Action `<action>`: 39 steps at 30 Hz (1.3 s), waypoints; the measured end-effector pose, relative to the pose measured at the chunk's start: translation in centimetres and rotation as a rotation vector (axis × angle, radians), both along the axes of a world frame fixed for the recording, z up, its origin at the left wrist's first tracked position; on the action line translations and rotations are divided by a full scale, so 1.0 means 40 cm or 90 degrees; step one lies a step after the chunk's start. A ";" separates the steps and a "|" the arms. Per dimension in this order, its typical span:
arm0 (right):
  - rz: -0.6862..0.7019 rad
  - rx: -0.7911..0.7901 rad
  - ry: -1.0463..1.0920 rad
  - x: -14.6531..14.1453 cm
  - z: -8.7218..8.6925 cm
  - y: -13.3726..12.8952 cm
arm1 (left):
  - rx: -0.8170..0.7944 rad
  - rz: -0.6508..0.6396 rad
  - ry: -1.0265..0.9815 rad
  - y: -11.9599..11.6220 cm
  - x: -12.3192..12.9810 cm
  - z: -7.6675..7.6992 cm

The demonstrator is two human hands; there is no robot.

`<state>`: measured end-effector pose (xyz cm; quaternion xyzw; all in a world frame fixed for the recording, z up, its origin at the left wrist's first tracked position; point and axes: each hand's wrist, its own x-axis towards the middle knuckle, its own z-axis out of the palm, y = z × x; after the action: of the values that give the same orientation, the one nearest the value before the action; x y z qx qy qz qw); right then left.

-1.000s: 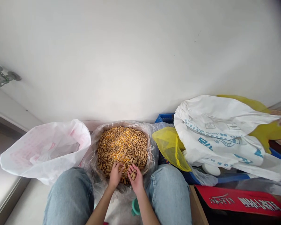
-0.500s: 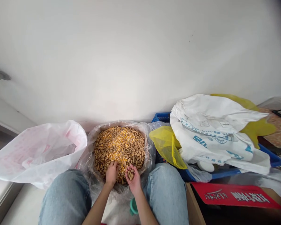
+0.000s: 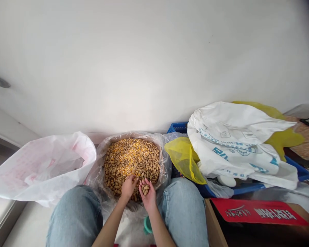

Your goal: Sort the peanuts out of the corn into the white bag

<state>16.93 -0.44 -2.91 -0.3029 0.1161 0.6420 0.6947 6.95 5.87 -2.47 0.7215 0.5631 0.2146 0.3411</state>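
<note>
Head view: your left hand (image 3: 128, 188) and right hand (image 3: 147, 196) sit just apart over peanuts and corn kernels (image 3: 132, 159) in a clear plastic bag (image 3: 100, 171).
Your right hand cups unshelled peanuts (image 3: 145, 189); your left rests curled on the pile, its grip unclear. A white plastic bag (image 3: 41, 168) lies left, a yellow bag (image 3: 182, 159) right.
</note>
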 end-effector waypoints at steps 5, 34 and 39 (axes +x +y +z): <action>0.010 0.035 0.010 0.005 -0.018 -0.001 | 0.048 -0.079 0.260 0.024 0.034 -0.020; -0.029 0.000 -0.021 0.000 -0.030 0.010 | -0.007 -0.019 -0.020 -0.012 0.009 0.014; -0.065 0.006 0.017 0.002 -0.032 0.015 | -0.025 -0.148 -0.209 -0.009 0.019 0.070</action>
<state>17.00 0.18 -4.20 -0.2849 0.1375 0.6101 0.7264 7.71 5.52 0.34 0.7303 0.4170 0.2772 0.4647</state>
